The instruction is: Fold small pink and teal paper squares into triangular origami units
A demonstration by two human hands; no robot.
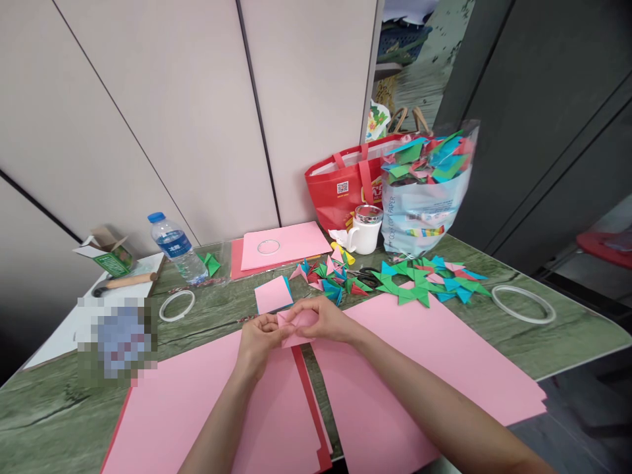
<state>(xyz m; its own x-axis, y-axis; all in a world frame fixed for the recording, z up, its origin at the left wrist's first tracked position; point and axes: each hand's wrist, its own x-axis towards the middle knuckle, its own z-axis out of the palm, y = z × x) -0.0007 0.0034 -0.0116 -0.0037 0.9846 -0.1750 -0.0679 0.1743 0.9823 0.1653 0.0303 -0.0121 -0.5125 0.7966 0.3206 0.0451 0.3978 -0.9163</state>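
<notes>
Between both hands is a small folded piece of pink paper (296,337), held above the gap between two large paper stacks. My left hand (259,339) pinches its left side, thumb in front and fingers curled. Along the right side, my right hand (323,319) grips it with thumb and fingers. Below the left forearm lies a stack of pink sheets (197,388) with red ones beneath. Another pink stack (424,355) spreads under the right forearm. Just beyond the hands sits a pile of small pink and blue paper squares (272,294).
Folded paper pieces (330,273), black scissors (368,273) and green star rings (405,283) lie behind the hands. A white mug (366,232), red bag (340,204) and filled plastic bag (419,204) stand farther back. At left are a water bottle (180,250) and a hammer (128,281).
</notes>
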